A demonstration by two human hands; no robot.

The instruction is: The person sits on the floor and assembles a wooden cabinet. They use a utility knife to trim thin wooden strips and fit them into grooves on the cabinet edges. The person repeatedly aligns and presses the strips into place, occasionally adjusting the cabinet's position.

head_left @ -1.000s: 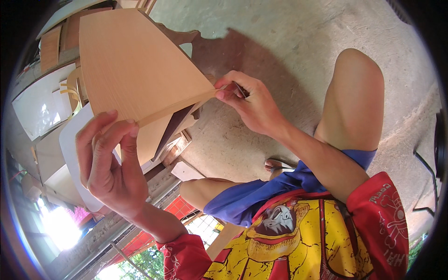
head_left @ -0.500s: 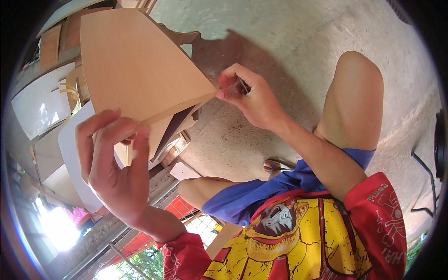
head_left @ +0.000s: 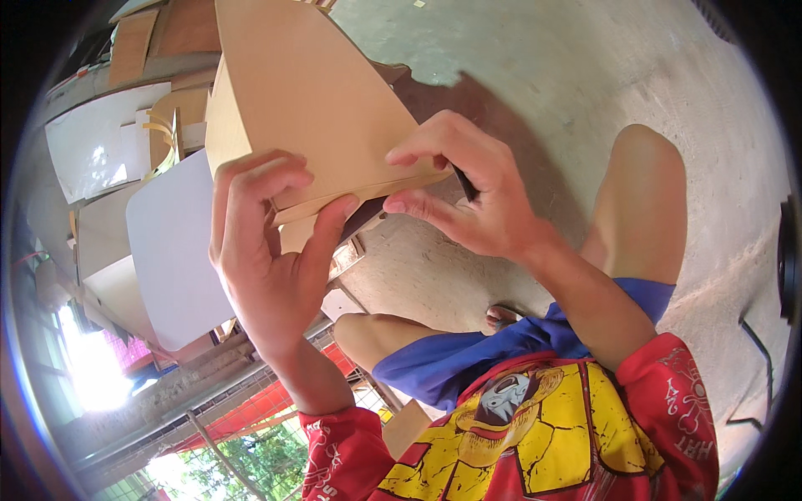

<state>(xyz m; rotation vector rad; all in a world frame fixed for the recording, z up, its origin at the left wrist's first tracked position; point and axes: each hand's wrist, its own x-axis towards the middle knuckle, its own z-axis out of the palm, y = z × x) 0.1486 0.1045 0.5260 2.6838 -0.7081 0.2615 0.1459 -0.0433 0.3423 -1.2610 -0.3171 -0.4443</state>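
Note:
A light wood-coloured panel piece (head_left: 326, 100), box-like with a side face, stands in front of me at the upper left. Along its near edge runs a thin edge strip (head_left: 380, 185). My left hand (head_left: 271, 230) is bent round the near left corner, fingers over the top and thumb pressed to the edge. At the right end of that edge is my right hand (head_left: 480, 192), thumb and forefinger apart on either side of it. A slim black object (head_left: 464, 184) is tucked into that palm by the curled lower fingers; its kind is mostly hidden.
A white rounded board (head_left: 180, 259) leans left of the panel. Behind it are more boards (head_left: 104, 138) and curled yellowish strips (head_left: 167, 134). Wire mesh (head_left: 251, 430) runs at the lower left. Concrete floor (head_left: 535, 50) spreads to the right, with a black metal frame (head_left: 760, 359) there.
The panel now appears further right and higher in view. My left hand has moved right along the near edge, its thumb now against it. My right hand's thumb and forefinger have spread apart.

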